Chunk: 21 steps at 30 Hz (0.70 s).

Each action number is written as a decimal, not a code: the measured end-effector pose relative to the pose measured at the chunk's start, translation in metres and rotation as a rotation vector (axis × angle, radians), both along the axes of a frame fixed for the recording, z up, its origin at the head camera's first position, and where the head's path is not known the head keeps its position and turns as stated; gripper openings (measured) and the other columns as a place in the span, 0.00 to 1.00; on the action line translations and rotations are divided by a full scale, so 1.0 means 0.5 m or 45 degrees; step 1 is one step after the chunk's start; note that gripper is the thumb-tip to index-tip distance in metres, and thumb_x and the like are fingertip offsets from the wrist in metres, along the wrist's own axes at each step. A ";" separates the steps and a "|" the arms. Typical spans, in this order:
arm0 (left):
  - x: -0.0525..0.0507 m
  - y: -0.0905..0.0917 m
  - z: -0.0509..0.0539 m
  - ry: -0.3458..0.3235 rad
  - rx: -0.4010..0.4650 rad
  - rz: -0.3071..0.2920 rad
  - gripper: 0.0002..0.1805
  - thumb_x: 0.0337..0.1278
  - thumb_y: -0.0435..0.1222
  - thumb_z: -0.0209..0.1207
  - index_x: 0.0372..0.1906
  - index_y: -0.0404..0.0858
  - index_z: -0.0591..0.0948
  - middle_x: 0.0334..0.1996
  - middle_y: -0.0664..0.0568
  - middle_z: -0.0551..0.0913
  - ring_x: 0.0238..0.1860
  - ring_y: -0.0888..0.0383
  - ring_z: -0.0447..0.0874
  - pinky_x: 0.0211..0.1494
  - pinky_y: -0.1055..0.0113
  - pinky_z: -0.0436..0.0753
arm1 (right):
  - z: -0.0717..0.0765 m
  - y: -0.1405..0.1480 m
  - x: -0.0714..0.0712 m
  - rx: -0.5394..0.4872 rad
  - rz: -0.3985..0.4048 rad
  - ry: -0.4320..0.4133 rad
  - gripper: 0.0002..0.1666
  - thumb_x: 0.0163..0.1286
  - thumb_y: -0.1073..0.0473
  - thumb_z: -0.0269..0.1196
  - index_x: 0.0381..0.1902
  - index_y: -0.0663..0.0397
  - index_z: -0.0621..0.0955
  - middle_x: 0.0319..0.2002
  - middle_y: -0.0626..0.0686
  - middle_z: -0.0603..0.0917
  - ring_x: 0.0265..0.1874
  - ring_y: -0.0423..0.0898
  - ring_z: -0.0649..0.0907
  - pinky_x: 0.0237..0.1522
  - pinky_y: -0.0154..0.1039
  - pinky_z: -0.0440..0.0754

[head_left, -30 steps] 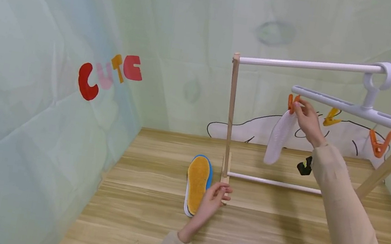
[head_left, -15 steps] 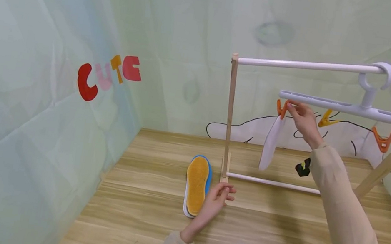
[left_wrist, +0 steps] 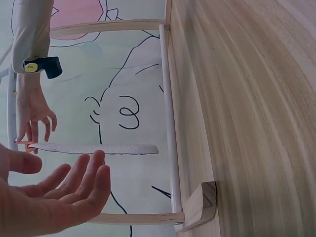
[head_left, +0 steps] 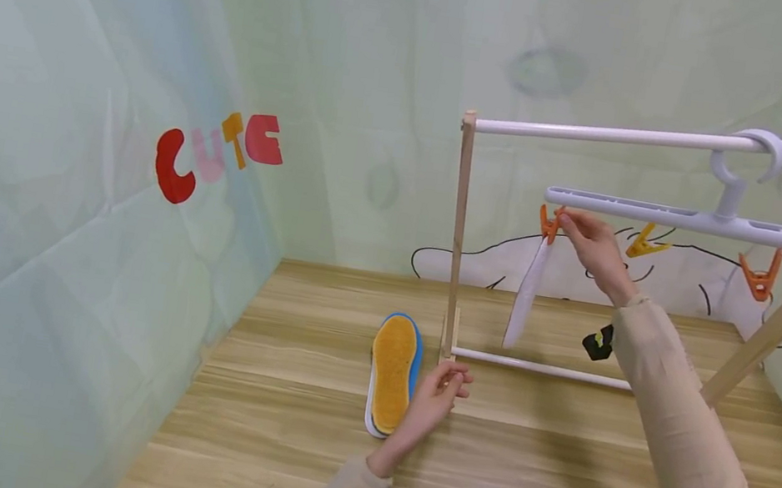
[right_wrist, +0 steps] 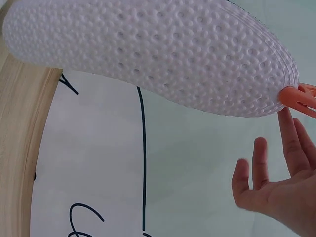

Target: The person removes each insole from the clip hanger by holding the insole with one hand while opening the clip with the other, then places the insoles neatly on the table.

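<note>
In the head view a white insole (head_left: 526,294) hangs from an orange clothespin (head_left: 549,225) under the left end of the pale hanger (head_left: 639,209). My right hand (head_left: 598,250) holds the clothespin by its right arm between thumb and finger. The right wrist view shows the insole's dimpled face (right_wrist: 163,54) and the orange clothespin (right_wrist: 298,100) biting its end, with the other fingers spread. Low beside the rack's left foot is my left hand (head_left: 434,398); its fingers are loosely curled, and nothing is between them in the left wrist view (left_wrist: 64,192).
Stacked insoles, orange on top (head_left: 392,371), lie on the wooden floor left of the rack. The hanger hooks over the rack's white top bar (head_left: 605,131). A yellow clothespin (head_left: 645,243) and another orange clothespin (head_left: 761,274) also hang from it. A wooden post (head_left: 460,229) stands left.
The hanger's left end has swung left and slightly down, its bar now level. The right hand, clothespin and insole moved left with it, the insole turning edge-on. The left hand stays almost still.
</note>
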<state>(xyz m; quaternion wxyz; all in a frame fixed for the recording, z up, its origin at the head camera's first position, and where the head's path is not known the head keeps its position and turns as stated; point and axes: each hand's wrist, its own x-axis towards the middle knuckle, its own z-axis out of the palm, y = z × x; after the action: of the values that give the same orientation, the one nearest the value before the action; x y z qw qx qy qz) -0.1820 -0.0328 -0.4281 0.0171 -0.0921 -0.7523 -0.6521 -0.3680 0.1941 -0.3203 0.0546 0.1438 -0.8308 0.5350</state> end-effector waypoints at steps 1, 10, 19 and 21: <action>-0.005 0.001 -0.008 0.020 -0.007 0.001 0.13 0.62 0.26 0.42 0.45 0.22 0.71 0.40 0.27 0.77 0.38 0.33 0.78 0.25 0.78 0.69 | -0.001 -0.002 0.000 0.002 0.005 0.003 0.35 0.64 0.40 0.48 0.60 0.59 0.67 0.59 0.63 0.70 0.61 0.55 0.67 0.62 0.54 0.61; -0.123 0.013 -0.168 0.468 -0.065 0.011 0.14 0.61 0.36 0.49 0.44 0.28 0.74 0.35 0.41 0.82 0.32 0.54 0.83 0.35 0.69 0.81 | -0.001 -0.015 0.005 0.002 0.093 0.076 0.29 0.66 0.43 0.47 0.59 0.53 0.69 0.51 0.53 0.78 0.44 0.30 0.74 0.48 0.41 0.70; -0.133 0.049 -0.141 0.283 -0.124 0.085 0.21 0.53 0.36 0.57 0.49 0.27 0.72 0.43 0.38 0.79 0.42 0.47 0.81 0.43 0.63 0.80 | 0.001 -0.016 0.022 -0.120 0.198 0.039 0.29 0.66 0.47 0.49 0.61 0.55 0.67 0.37 0.31 0.81 0.38 0.27 0.77 0.40 0.25 0.75; -0.108 0.056 -0.091 0.217 -0.173 0.101 0.22 0.52 0.33 0.58 0.49 0.23 0.71 0.46 0.33 0.77 0.45 0.42 0.78 0.47 0.59 0.79 | 0.001 -0.017 0.026 -0.165 0.246 0.035 0.28 0.66 0.48 0.49 0.61 0.55 0.68 0.36 0.31 0.81 0.38 0.28 0.78 0.41 0.25 0.75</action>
<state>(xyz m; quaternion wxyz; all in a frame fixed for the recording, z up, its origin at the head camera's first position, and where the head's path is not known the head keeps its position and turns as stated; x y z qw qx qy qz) -0.2357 -0.0046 -0.4737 0.1004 -0.1183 -0.7937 -0.5882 -0.3552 0.1856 -0.3198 0.0234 0.2266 -0.7758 0.5884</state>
